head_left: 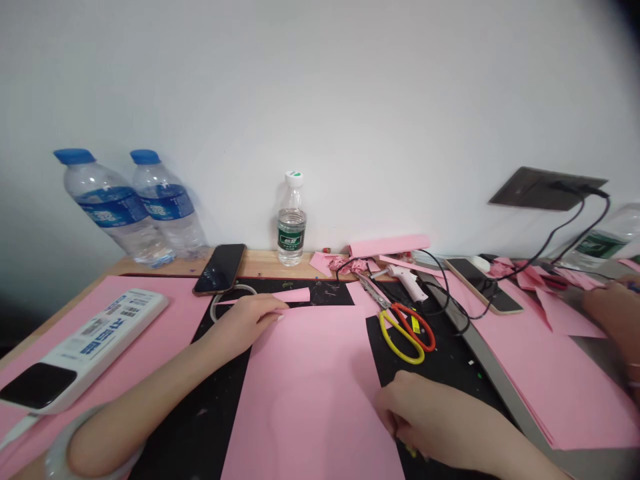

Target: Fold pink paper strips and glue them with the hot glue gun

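A large sheet of pink paper (pixel 310 387) lies in front of me on a black mat (pixel 200 413). My left hand (pixel 255 317) is at the sheet's far left corner, its fingers closed together on the edge. Beside the right edge of the sheet is my right hand (pixel 413 413), with curled fingers. A bit of yellow shows under that hand, but I cannot make out what it is. Scissors (pixel 407 330) with yellow and red handles lie beyond my right hand. A narrow pink strip (pixel 293 295) sits past the sheet's far edge.
A power bank-like white device (pixel 120 327) rests on pink paper at left. Along the wall stand large bottles (pixel 167 207) and a small water bottle (pixel 292 230). A phone (pixel 220 267), a glue gun (pixel 407 283) and cables lie behind. Another person's hand (pixel 613 313) is at far right.
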Demonstrator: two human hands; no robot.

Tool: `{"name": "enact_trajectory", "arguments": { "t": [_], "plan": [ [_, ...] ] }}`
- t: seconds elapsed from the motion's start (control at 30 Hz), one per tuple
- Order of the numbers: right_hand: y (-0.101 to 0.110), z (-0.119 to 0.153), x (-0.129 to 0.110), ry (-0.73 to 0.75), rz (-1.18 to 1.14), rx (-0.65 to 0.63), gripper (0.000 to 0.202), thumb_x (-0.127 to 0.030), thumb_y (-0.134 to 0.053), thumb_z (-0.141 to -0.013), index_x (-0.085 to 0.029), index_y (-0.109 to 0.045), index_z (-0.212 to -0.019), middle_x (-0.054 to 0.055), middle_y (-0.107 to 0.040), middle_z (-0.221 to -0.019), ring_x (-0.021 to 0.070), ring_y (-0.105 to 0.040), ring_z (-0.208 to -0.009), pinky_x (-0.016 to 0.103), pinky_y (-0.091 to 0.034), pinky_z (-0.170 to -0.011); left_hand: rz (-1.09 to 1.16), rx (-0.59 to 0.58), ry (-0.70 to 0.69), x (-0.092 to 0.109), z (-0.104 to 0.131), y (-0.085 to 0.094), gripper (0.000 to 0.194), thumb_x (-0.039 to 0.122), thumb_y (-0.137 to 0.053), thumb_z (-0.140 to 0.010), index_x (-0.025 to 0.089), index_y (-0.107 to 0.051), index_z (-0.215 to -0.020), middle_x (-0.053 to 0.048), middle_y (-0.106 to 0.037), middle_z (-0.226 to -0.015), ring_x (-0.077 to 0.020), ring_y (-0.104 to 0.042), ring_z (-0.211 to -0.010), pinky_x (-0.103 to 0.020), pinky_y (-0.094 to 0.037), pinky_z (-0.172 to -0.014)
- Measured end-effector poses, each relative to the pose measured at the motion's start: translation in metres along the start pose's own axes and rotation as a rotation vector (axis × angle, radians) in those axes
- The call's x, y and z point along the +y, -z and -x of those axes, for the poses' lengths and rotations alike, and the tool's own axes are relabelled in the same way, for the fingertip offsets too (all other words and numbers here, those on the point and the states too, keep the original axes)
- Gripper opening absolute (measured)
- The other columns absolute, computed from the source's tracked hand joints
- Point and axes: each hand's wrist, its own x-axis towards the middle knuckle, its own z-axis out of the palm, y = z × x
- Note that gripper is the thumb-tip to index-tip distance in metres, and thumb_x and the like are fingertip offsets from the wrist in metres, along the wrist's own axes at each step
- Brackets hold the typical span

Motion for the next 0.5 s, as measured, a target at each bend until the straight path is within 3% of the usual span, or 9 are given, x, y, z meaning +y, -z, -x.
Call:
{"name": "enact_trajectory", "arguments": {
  "t": [0.07,0.13,0.23,0.33,0.4,0.5],
  "plan": [
    [0.011,-0.008,0.008,0.002,-0.061,0.021,0.028,0.001,-0.047,-0.063,-0.022,-0.063,-0.068,-0.001,-0.064,-0.064,0.0138,-0.059,-0.057,0.022,-0.030,-0.046,0.005,0.000,0.004,-0.001,0.001,-0.001,0.022,0.027,-0.049,-0.086,0.024,-0.070,-0.092,-0.003,-0.072,-0.097,-0.0221,-0.065,-0.089,-0.033,-0.049,-0.082],
    [0.027,-0.021,0.018,-0.049,-0.135,0.133,0.027,0.000,-0.045,-0.067,-0.021,-0.061,-0.068,-0.003,-0.061,-0.057,0.0124,-0.057,-0.050,0.021,-0.033,-0.045,0.007,0.002,0.004,-0.002,0.001,-0.001,0.023,0.026,-0.048,-0.086,0.024,-0.070,-0.092,-0.003,-0.072,-0.097,-0.0222,-0.064,-0.090,-0.033,-0.049,-0.083],
    [0.049,-0.046,0.035,-0.129,-0.072,0.550,0.021,-0.009,-0.045,-0.079,-0.020,-0.063,-0.079,0.004,-0.065,-0.068,0.0193,-0.062,-0.066,0.026,-0.043,-0.057,0.007,0.011,-0.004,-0.004,0.003,-0.002,0.023,0.026,-0.048,-0.087,0.024,-0.070,-0.093,-0.004,-0.071,-0.099,-0.0220,-0.064,-0.092,-0.033,-0.049,-0.084],
    [0.055,-0.073,0.043,-0.061,0.070,0.868,0.034,-0.009,-0.045,-0.081,-0.019,-0.060,-0.110,0.013,-0.062,-0.109,0.0288,-0.058,-0.102,0.038,-0.047,-0.079,0.005,0.024,-0.018,-0.005,0.004,-0.005,0.024,0.028,-0.047,-0.088,0.024,-0.070,-0.096,-0.004,-0.071,-0.100,-0.0217,-0.064,-0.093,-0.034,-0.049,-0.085],
    [0.047,-0.088,0.041,0.024,0.054,0.919,0.036,-0.014,-0.046,-0.086,-0.020,-0.054,-0.121,0.014,-0.057,-0.121,0.0291,-0.053,-0.112,0.041,-0.045,-0.089,0.003,0.032,-0.031,-0.007,0.005,-0.006,0.024,0.029,-0.047,-0.089,0.024,-0.070,-0.098,-0.004,-0.070,-0.102,-0.0217,-0.063,-0.096,-0.034,-0.048,-0.088],
    [0.028,-0.103,0.033,0.222,0.031,0.809,0.031,-0.016,-0.052,-0.086,-0.019,-0.057,-0.116,0.012,-0.061,-0.113,0.0288,-0.053,-0.110,0.044,-0.043,-0.093,0.006,0.033,-0.051,-0.010,0.006,-0.009,0.025,0.029,-0.047,-0.090,0.024,-0.069,-0.101,-0.004,-0.070,-0.105,-0.0217,-0.062,-0.099,-0.035,-0.047,-0.089]
  ]
}}
